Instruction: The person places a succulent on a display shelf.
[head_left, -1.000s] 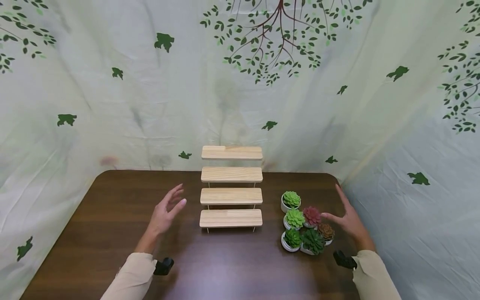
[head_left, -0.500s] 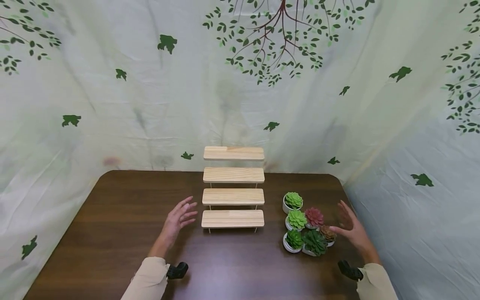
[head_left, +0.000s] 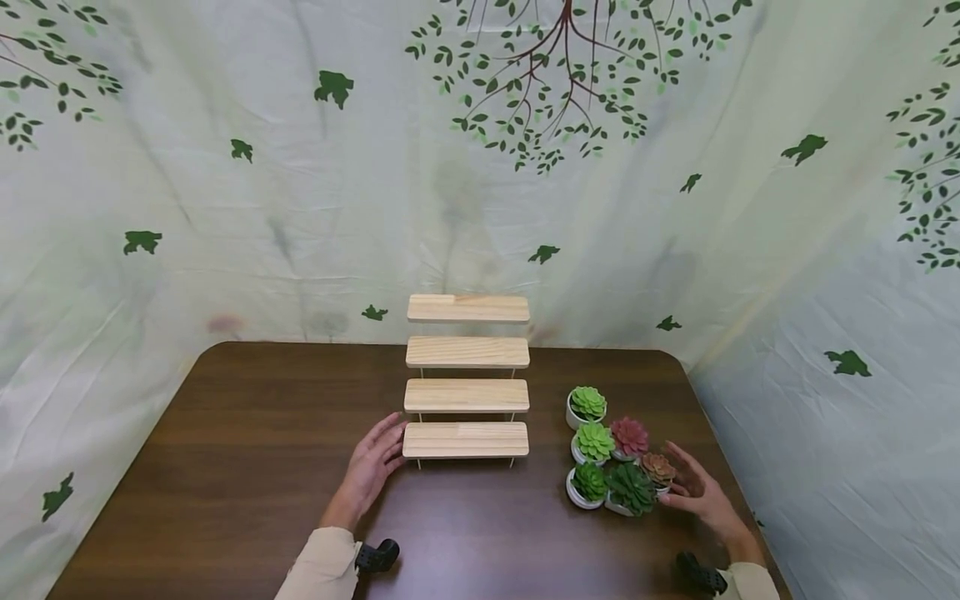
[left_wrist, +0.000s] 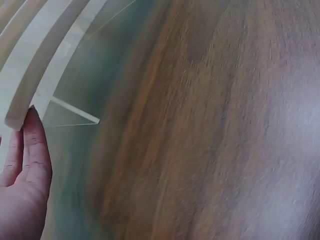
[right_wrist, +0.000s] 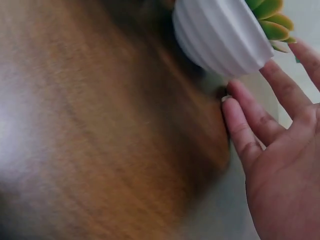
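Flanking four-step wooden riser (head_left: 467,397) and six potted succulents (head_left: 617,452): left hand (head_left: 375,467), right hand (head_left: 699,493), fingers relaxed, holding nothing.

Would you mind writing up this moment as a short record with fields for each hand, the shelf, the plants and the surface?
left hand: open, fingertips at the left end of the lowest step
right hand: open, fingers beside the potted plants, at the brown one
stepped shelf: four pale wooden steps, all bare
potted plants: six small succulents in white pots, clustered right of the shelf
table: dark brown wood
backdrop: pale cloth printed with leaves
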